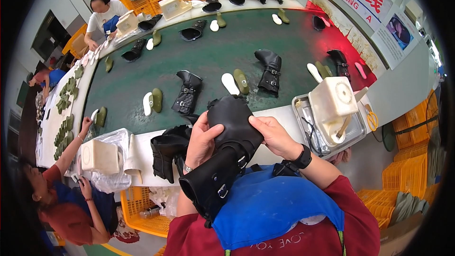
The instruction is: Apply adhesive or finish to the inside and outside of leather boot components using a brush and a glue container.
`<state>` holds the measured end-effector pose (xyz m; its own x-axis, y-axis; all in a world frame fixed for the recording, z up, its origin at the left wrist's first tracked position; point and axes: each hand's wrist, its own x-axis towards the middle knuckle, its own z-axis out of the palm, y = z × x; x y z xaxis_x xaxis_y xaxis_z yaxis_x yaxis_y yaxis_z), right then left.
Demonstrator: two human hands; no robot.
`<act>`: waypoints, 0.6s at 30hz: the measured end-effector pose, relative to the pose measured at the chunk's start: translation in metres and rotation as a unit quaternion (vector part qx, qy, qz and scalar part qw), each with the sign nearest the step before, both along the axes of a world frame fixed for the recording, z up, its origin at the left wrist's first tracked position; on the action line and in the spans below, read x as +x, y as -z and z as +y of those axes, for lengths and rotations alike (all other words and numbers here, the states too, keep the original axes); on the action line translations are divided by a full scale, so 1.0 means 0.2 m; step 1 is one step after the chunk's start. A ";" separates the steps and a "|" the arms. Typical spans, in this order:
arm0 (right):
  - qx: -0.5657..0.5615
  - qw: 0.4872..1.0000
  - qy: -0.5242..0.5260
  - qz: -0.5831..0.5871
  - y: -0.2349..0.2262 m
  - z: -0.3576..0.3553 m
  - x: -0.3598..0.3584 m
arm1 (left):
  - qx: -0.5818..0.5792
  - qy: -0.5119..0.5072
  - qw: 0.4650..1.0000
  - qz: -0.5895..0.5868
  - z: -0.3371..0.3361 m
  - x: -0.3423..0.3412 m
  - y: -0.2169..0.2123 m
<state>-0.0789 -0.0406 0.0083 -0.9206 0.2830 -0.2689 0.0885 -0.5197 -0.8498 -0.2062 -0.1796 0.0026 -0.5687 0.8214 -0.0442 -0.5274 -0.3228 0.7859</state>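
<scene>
now | l hand (201, 142) + r hand (272, 135) grip closed on black boot (227, 147) (toe up) | green belt (208, 57) behind

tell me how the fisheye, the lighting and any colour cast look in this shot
Head view: strong fisheye, so the green belt curves and the corners go black; a red glow tints the belt's far right end; light is even and soft; the black boot between the left hand and right hand is sharp, while people at the rim look stretched and softer.

Dark red short-sleeved shirt (350, 218), blue apron (275, 208) — black wristband (302, 158), silver watch (187, 168).
</scene>
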 end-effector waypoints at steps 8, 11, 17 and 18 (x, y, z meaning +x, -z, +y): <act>0.040 0.998 -0.043 0.003 0.05 0.02 0.02 | -0.182 -0.097 0.968 0.143 0.08 -0.03 -0.03; 0.041 0.999 -0.016 -0.015 0.02 0.02 0.05 | -0.064 -0.093 0.994 0.009 0.15 0.01 0.07; 0.039 0.998 -0.049 0.016 0.03 0.06 0.06 | -0.014 -0.106 0.993 -0.056 0.10 0.04 0.07; 0.055 0.992 -0.104 0.044 0.04 0.09 0.07 | -0.012 -0.107 0.993 -0.054 0.10 0.03 0.08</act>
